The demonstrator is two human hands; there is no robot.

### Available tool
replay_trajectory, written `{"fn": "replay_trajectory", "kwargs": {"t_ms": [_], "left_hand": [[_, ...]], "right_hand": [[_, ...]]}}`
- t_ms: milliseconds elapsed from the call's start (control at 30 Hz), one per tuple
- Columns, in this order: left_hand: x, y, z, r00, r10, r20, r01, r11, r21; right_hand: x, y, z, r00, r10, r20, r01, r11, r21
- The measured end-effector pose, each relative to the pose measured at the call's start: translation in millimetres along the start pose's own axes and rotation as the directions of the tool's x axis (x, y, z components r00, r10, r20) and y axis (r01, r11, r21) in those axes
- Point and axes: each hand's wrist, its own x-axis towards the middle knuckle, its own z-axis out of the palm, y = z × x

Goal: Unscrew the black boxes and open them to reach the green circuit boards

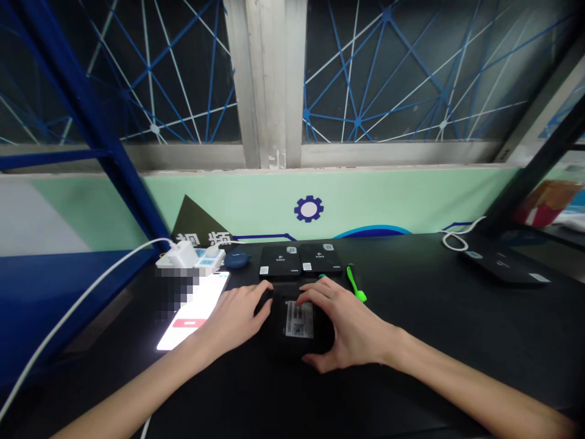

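Observation:
A black flat device (278, 344) with rounded corners lies in front of me, a printed white label with a square code (299, 320) on its upper face. My right hand (345, 320) spans its right side, thumb at the near edge and fingers curled over the top by the label. At the upper left corner, my left hand (242, 311) has its thumb and fingers bent around a dark edge; black on black blurs the outline there. Just beyond stand two similar black boxes (280, 263) side by side.
Left of my left hand lies a lit phone (201, 308). Behind it are a white power strip with a charger (183, 253) and a dark blue case (236, 260). A bright green tool (354, 283) lies right of the boxes. Far right is another black box (503, 267) with a white cable (454, 241).

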Motion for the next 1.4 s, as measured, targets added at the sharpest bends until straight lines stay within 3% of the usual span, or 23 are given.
{"fn": "replay_trajectory", "kwargs": {"t_ms": [167, 333, 600, 700, 867, 1033, 1200, 1400], "left_hand": [[0.3, -0.2, -2.0, 1.0, 0.02, 0.018, -0.019, 1.0, -0.01], [0.0, 0.4, -2.7, 1.0, 0.007, 0.003, -0.007, 0.999, -0.052], [-1.9, 2.6, -0.4, 0.999, 0.027, 0.018, -0.026, 0.998, -0.06], [-2.2, 3.2, -0.3, 0.999, 0.045, 0.013, -0.044, 0.997, -0.067], [-2.5, 4.4, -1.2, 0.999, 0.04, 0.027, -0.037, 0.996, -0.084], [-2.6, 5.3, -2.5, 0.999, 0.038, 0.032, -0.035, 0.996, -0.082], [-2.5, 3.9, -3.0, 0.999, 0.045, 0.026, -0.042, 0.994, -0.097], [-2.1, 1.2, -1.9, 0.997, 0.077, 0.015, -0.074, 0.99, -0.123]], "right_hand": [[-0.1, 1.3, -8.0, 0.996, 0.023, -0.086, -0.018, 0.998, 0.054], [4.8, 18.5, -17.9, 0.98, 0.084, -0.18, -0.079, 0.996, 0.035], [26.3, 56.5, -21.3, 0.955, 0.192, -0.225, -0.205, 0.978, -0.033], [42.3, 71.0, -22.5, 0.963, 0.196, -0.187, -0.211, 0.975, -0.063], [67.1, 91.6, -24.1, 0.975, 0.192, -0.116, -0.199, 0.978, -0.061], [73.1, 103.4, -20.9, 0.981, 0.176, -0.085, -0.182, 0.981, -0.069], [66.9, 104.6, -19.1, 0.987, 0.138, -0.08, -0.143, 0.988, -0.059], [56.0, 90.8, -27.7, 0.996, -0.002, -0.086, -0.012, 0.986, -0.165]]}}
